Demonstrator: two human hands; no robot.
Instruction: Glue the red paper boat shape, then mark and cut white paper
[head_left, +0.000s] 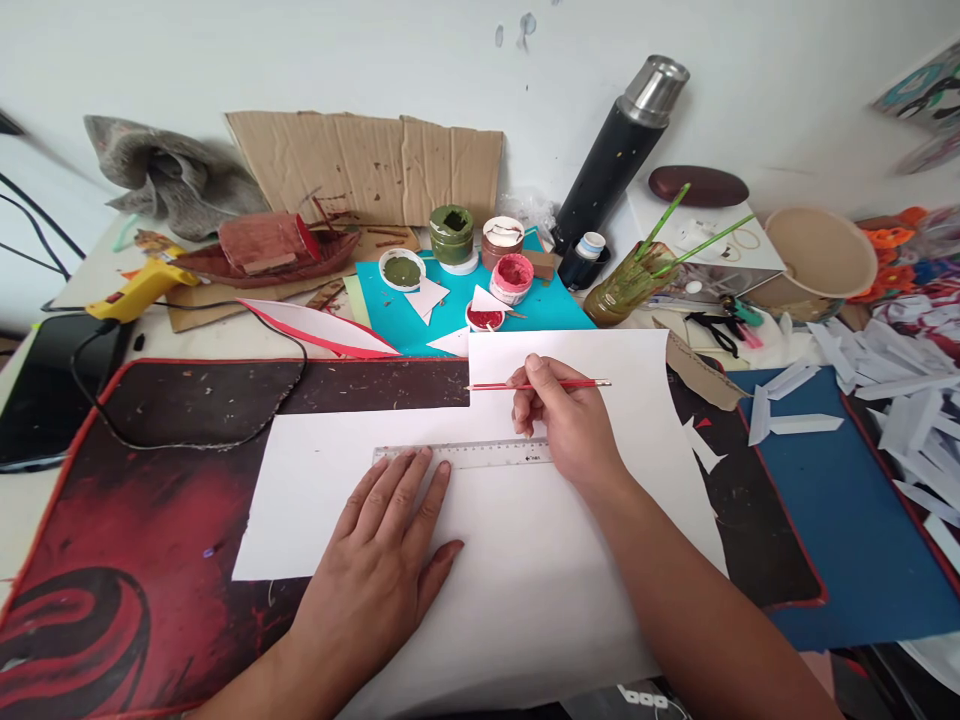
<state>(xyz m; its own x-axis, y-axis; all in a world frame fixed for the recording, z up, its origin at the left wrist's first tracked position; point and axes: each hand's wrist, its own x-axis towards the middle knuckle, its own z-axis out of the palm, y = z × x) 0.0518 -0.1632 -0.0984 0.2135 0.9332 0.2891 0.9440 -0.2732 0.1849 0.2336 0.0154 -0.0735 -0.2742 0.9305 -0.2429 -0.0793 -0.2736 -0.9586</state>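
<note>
A large sheet of white paper lies across the mat, with a corner cut out at its upper left. On it rests a clear ruler, laid nearly level from side to side. My left hand is flat, fingers spread, with its fingertips on the ruler's left part. A red pencil is held sideways by my right hand, between thumb and fingers, its tip pointing left. The right hand's lower edge is over the ruler's right end and hides it.
Behind the paper stand paint pots, a black thermos and a red model boat. A yellow glue gun with a looping cord lies left. Folded paper strips pile up right. A dark red mat lies underneath.
</note>
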